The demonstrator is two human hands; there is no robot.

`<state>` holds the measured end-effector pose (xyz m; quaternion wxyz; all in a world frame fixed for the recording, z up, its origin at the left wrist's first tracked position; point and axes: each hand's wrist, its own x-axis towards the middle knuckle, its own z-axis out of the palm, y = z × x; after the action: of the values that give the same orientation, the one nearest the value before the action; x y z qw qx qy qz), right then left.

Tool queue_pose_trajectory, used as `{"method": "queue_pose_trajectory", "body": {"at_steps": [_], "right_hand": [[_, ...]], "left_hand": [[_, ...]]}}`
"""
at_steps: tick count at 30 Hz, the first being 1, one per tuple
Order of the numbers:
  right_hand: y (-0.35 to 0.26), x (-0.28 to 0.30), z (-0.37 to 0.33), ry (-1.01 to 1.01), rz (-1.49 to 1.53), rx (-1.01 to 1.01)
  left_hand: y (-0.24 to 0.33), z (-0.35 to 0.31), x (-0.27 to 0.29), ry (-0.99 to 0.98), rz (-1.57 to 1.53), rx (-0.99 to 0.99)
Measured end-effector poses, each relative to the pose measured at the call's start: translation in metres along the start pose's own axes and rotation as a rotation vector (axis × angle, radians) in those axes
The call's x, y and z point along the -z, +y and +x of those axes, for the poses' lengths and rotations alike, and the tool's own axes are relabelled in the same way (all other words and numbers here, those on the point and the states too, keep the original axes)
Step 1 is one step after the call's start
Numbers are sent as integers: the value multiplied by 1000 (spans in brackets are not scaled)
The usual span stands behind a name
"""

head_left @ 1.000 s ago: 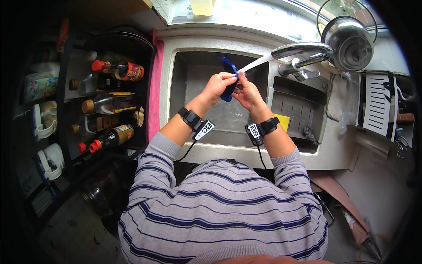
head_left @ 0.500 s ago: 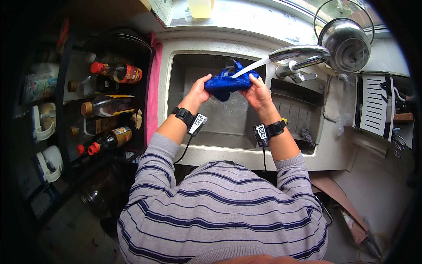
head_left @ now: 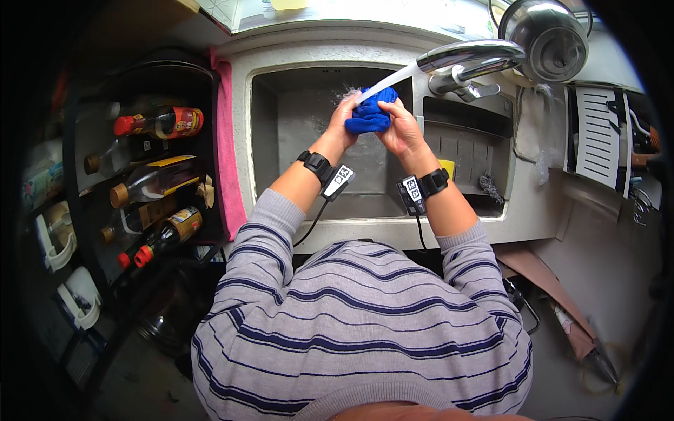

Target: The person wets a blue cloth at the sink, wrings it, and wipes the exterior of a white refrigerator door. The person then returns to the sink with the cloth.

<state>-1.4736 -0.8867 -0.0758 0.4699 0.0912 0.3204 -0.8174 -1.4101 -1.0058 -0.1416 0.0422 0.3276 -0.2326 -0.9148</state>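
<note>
A wet blue cloth [head_left: 371, 114] is bunched up between my two hands, over the grey metal sink basin [head_left: 295, 168]. My left hand [head_left: 342, 123] closes on its left side, and my right hand [head_left: 402, 130] grips its right side with the thumb on top. From the chrome faucet [head_left: 470, 55] a stream of water [head_left: 387, 83] runs down to the left, onto the cloth and my left fingers, and splashes there. Some of my left fingertips are hidden behind the cloth and the spray.
Right of the basin is a smaller compartment [head_left: 467, 147] holding a yellow sponge [head_left: 445, 170] and a steel scourer [head_left: 489, 186]. A metal pot [head_left: 544, 42] stands behind the faucet. Several bottles [head_left: 165, 181] lie in a rack at left, beside a pink cloth [head_left: 226, 140].
My hands have come closer together, and the blue cloth has gone from spread wide to a compact bunch. The whole view has shifted slightly.
</note>
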Motion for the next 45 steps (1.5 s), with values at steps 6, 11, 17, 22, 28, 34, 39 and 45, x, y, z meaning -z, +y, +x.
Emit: {"method": "queue_pose_trajectory", "body": {"at_steps": [6,11,17,22,28,34,39,45], "right_hand": [[23,22,24,315,-308,75],[54,29,46,385,-135,-14],[62,10,44,364,-144,-122],[55,-3,33,448,-411,-273],[21,-6,17,168,-584,-237],[-15,-14,15,103,-523,-131],[-15,-19,11,90,-380,-157],[-39,-12,8,195,-498,-23]], "left_hand": [[1,-29,-29,43,318,-266],[-4,-24,-31,122,502,-408],[-5,-5,-12,366,892,-477],[8,1,-6,466,1213,-471],[54,13,24,174,1503,-309],[78,-1,31,-421,1199,-222],[58,-19,13,-401,1290,-274],[57,-21,14,-318,1254,21]]}}
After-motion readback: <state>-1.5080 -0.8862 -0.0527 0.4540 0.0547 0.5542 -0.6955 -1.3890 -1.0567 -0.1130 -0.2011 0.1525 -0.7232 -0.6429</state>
